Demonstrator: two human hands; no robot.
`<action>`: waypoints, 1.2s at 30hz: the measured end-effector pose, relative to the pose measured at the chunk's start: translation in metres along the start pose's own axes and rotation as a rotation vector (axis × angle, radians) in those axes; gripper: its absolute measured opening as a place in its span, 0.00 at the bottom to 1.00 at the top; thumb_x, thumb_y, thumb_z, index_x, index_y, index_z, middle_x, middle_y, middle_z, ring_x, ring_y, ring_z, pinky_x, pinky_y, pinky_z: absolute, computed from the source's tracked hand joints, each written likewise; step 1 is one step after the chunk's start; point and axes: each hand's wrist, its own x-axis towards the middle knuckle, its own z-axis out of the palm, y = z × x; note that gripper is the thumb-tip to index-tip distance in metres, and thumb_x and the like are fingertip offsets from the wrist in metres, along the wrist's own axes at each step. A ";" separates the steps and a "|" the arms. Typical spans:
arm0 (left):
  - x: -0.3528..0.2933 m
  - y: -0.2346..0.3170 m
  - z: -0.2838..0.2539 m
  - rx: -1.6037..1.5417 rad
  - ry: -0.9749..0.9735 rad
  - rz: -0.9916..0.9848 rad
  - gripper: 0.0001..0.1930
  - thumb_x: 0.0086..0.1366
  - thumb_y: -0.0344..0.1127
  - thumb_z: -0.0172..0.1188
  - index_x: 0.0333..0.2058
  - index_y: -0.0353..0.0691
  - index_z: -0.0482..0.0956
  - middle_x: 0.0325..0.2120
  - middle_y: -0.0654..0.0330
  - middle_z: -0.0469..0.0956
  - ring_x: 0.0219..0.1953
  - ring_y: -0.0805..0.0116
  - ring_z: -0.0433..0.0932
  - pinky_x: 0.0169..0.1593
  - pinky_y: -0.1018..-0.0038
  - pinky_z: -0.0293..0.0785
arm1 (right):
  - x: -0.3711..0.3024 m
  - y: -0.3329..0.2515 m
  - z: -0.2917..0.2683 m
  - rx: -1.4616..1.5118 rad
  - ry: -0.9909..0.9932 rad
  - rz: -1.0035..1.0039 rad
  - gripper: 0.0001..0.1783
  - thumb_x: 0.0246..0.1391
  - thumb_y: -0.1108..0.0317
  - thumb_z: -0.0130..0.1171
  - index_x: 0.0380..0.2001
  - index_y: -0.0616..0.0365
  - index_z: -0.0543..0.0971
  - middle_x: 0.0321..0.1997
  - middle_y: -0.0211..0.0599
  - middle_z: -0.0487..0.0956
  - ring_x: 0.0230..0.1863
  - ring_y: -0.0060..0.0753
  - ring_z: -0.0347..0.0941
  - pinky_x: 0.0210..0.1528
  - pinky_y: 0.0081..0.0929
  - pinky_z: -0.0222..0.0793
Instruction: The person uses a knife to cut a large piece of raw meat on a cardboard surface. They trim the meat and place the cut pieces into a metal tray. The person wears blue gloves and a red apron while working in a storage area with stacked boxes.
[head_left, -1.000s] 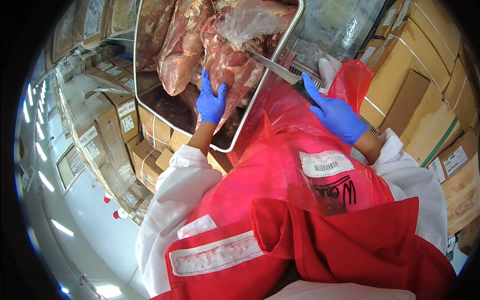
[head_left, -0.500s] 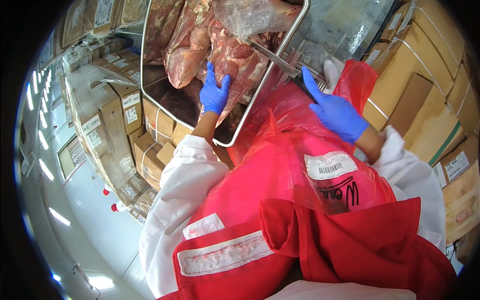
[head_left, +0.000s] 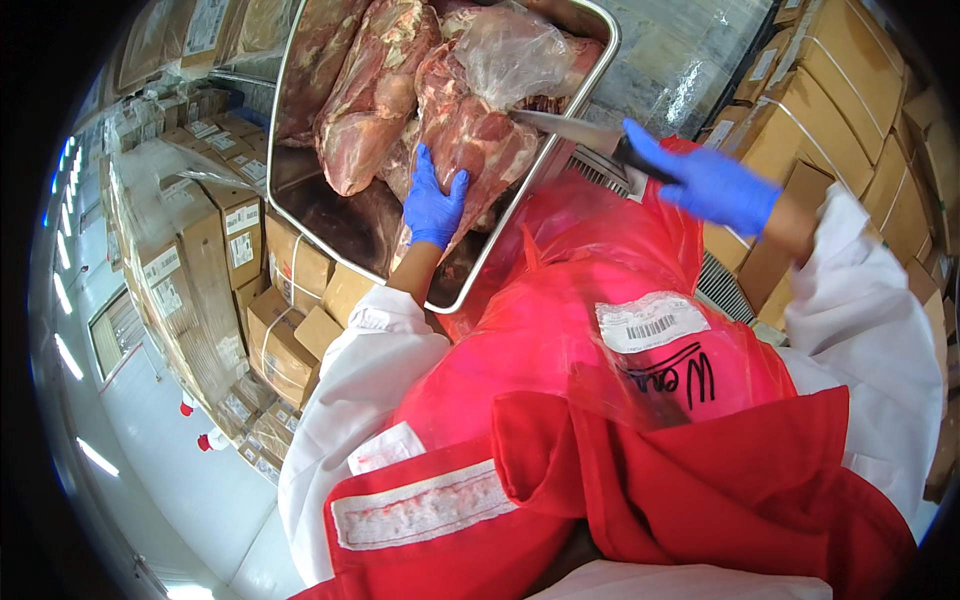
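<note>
So the left hand (head_left: 435, 205), in a blue disposable glove, was pressed flat on a big slab of raw red meat (head_left: 470, 150), fingers spread over its lower end, more holding it down than clenching it. That slab sat in a large shiny rectangular metal tray (head_left: 520, 225), near the tray's right edge, with more cuts of raw meat (head_left: 365, 90) piled beside it on the left and a crumpled clear plastic bag (head_left: 520, 55) lying across the top.

The right hand (head_left: 710, 185), also blue-gloved, was wrapped tight around the dark handle of a long steel knife (head_left: 565, 130). The blade pointed left over the tray rim, its tip touching the slab just above the left hand.

The person wore a white coat with a see-through red plastic apron (head_left: 590, 330) over it. Stacks of brown cardboard boxes (head_left: 215, 250) stood on the left of the tray, and more boxes (head_left: 840, 90) on the right.
</note>
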 end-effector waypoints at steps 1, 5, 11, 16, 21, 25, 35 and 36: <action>0.006 0.002 0.001 -0.003 -0.020 -0.011 0.45 0.55 0.63 0.51 0.63 0.42 0.47 0.53 0.42 0.66 0.46 0.45 0.73 0.46 0.60 0.70 | -0.009 -0.016 0.020 0.100 0.019 0.068 0.46 0.51 0.71 0.49 0.65 0.34 0.34 0.23 0.60 0.72 0.25 0.59 0.70 0.31 0.46 0.65; 0.005 0.000 0.001 0.039 -0.037 -0.051 0.44 0.55 0.63 0.50 0.63 0.44 0.48 0.50 0.42 0.68 0.44 0.45 0.74 0.45 0.59 0.70 | -0.002 -0.003 0.081 0.173 0.163 0.084 0.45 0.54 0.69 0.49 0.65 0.32 0.34 0.27 0.65 0.72 0.27 0.60 0.71 0.33 0.46 0.66; 0.010 -0.003 0.001 0.058 0.017 0.005 0.43 0.56 0.64 0.49 0.62 0.42 0.50 0.49 0.44 0.70 0.42 0.46 0.75 0.43 0.60 0.71 | 0.004 0.007 0.113 0.385 0.148 0.020 0.46 0.54 0.70 0.49 0.65 0.31 0.34 0.29 0.59 0.72 0.31 0.58 0.72 0.39 0.42 0.66; 0.009 -0.004 -0.001 0.028 0.009 0.004 0.43 0.56 0.64 0.49 0.63 0.42 0.50 0.50 0.44 0.69 0.44 0.47 0.75 0.44 0.61 0.71 | -0.011 -0.001 0.007 -0.237 0.097 -0.022 0.47 0.50 0.74 0.49 0.65 0.28 0.38 0.22 0.53 0.71 0.23 0.54 0.71 0.29 0.43 0.68; 0.005 0.003 -0.006 0.009 -0.053 -0.044 0.45 0.55 0.63 0.51 0.63 0.42 0.48 0.52 0.43 0.67 0.46 0.46 0.73 0.46 0.61 0.70 | -0.004 -0.004 -0.061 -0.789 0.057 -0.174 0.47 0.47 0.78 0.46 0.65 0.27 0.40 0.15 0.44 0.69 0.16 0.46 0.70 0.20 0.38 0.68; 0.002 0.008 -0.008 0.012 -0.077 -0.076 0.46 0.54 0.61 0.53 0.63 0.42 0.47 0.52 0.41 0.66 0.48 0.45 0.71 0.47 0.60 0.70 | 0.001 -0.005 -0.060 -0.734 0.032 -0.172 0.46 0.47 0.77 0.46 0.66 0.31 0.41 0.15 0.42 0.69 0.15 0.43 0.69 0.17 0.37 0.66; 0.005 0.002 -0.002 0.023 -0.023 -0.017 0.45 0.54 0.61 0.53 0.63 0.43 0.47 0.52 0.43 0.66 0.46 0.44 0.73 0.45 0.59 0.71 | 0.002 0.010 0.112 0.007 0.057 0.088 0.43 0.52 0.71 0.47 0.66 0.41 0.38 0.21 0.48 0.73 0.18 0.45 0.70 0.17 0.41 0.63; 0.005 0.001 -0.002 0.024 -0.025 -0.016 0.44 0.54 0.61 0.52 0.63 0.43 0.47 0.52 0.43 0.66 0.45 0.44 0.73 0.44 0.59 0.71 | 0.003 0.007 0.120 0.015 0.071 0.120 0.44 0.52 0.71 0.48 0.66 0.40 0.37 0.22 0.49 0.73 0.18 0.46 0.70 0.18 0.41 0.64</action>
